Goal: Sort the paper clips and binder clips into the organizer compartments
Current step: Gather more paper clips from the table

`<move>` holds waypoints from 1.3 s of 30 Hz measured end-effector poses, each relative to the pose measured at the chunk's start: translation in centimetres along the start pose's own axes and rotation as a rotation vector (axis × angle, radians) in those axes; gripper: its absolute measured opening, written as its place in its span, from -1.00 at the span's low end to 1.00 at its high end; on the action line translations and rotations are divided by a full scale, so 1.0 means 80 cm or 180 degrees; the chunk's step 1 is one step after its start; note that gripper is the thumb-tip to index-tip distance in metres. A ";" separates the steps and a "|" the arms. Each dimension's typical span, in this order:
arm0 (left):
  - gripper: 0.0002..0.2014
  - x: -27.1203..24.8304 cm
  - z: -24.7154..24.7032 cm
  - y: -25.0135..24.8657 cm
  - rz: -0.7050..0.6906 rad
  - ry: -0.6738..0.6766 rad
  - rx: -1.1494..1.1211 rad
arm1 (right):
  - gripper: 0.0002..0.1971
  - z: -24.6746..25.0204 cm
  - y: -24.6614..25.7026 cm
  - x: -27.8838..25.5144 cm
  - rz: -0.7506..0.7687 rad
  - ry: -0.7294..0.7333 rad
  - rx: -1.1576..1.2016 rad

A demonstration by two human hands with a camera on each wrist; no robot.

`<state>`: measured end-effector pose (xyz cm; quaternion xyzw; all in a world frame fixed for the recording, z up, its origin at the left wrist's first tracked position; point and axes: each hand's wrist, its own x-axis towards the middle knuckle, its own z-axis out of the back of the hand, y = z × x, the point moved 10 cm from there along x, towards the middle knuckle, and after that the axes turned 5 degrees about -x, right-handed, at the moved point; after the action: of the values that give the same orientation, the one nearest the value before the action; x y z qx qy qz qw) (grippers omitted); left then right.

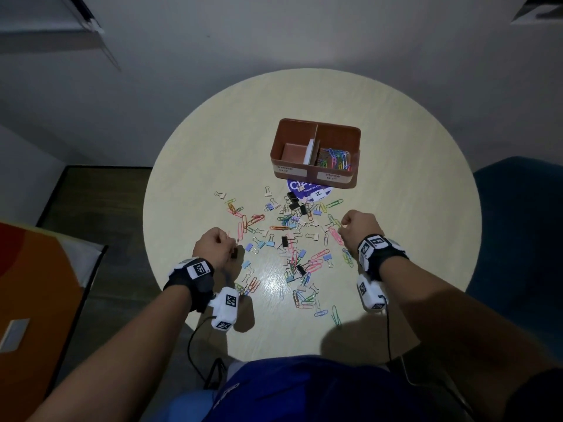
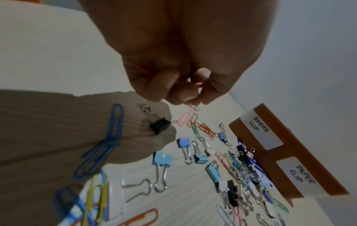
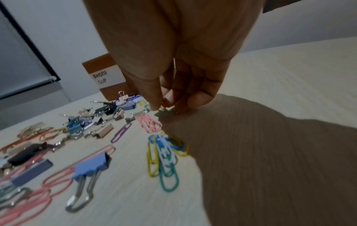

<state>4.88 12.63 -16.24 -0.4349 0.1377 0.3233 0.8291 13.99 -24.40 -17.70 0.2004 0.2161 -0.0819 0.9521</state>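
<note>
Both hands are mid-pickup, working the clip pile [image 1: 286, 239] just in front of the organizer [image 1: 315, 152]. Left hand [image 1: 214, 243] curls around a few paper clips [image 2: 199, 83]; right hand [image 1: 361, 226] pinches at something tiny, can't tell what. Next up, I'd guess: carry them to the organizer's right-side paper clip compartment [image 1: 335, 158]; the binder side looks empty.

Dim room — glare on table [image 1: 275, 284], blurred wrist views.
</note>
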 end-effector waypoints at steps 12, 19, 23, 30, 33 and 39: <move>-0.75 -0.006 -0.042 -0.021 -0.0079 0.0783 0.0693 | -0.90 0.000 0.006 -0.020 -0.0003 0.0212 -0.0096; -0.73 -0.011 -0.077 -0.076 -0.0316 0.1037 0.0138 | -0.75 0.038 0.007 -0.029 -0.0058 -0.0234 0.0896; -0.72 0.006 -0.086 -0.127 -0.0377 0.0880 -0.0104 | -0.74 0.064 0.028 -0.018 0.0126 -0.0223 0.1187; -0.78 0.035 -0.105 -0.257 -0.0570 0.0892 -0.0661 | -0.91 0.141 0.064 0.032 0.0154 -0.0564 0.1095; -0.73 0.040 -0.114 -0.309 -0.0768 0.0850 -0.0762 | -0.92 0.168 0.074 0.050 0.0120 -0.0690 0.1144; -0.70 0.034 -0.130 -0.353 -0.1140 0.0805 -0.0326 | -0.86 0.177 0.069 0.058 -0.0021 -0.0807 0.1272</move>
<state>25.97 -6.29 -5.83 -0.5310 0.1446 0.1204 0.8262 24.81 -25.66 -6.13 0.3723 0.0749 -0.1508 0.9127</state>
